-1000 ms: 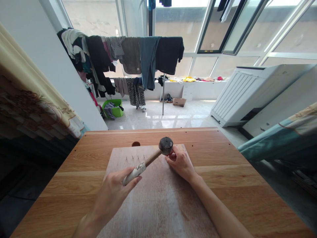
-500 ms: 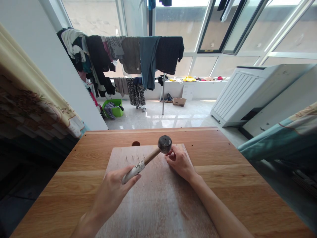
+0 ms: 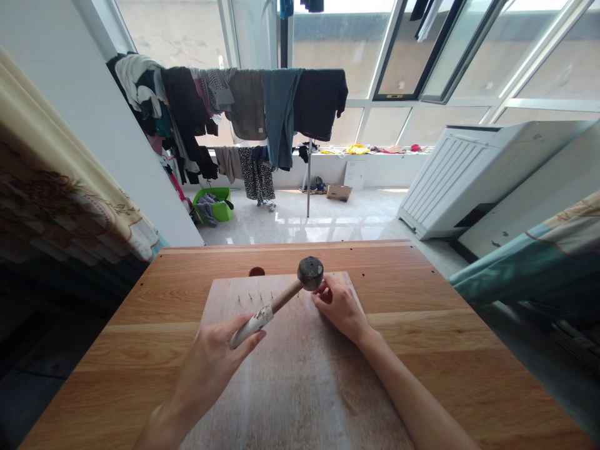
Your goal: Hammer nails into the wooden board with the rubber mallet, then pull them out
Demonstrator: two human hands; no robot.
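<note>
My left hand (image 3: pixel 216 350) is closed around the white-wrapped grip of a mallet (image 3: pixel 287 296). Its wooden handle slants up to the right, ending in a dark, rounded head held above the board. Close beside that head, my right hand (image 3: pixel 341 310) is pinched at the upper right of the wooden board (image 3: pixel 300 387). Whatever is between its fingertips is hidden or too small to make out. Several thin nails (image 3: pixel 250 297) stand upright in a row along the board's far part, left of the right hand; the mallet covers part of the row.
The board lies on a wooden table (image 3: pixel 422 350). A small round brown thing (image 3: pixel 257 272) sits just behind the board's far edge. Beyond the table are a drying rack with clothes (image 3: pixel 248 103), a green basket (image 3: pixel 225 212) and a white washing machine (image 3: pixel 450 169). Curtains hang on both sides.
Almost nothing differs: the whole view has shifted very slightly, and both hands and the mallet keep the same pose.
</note>
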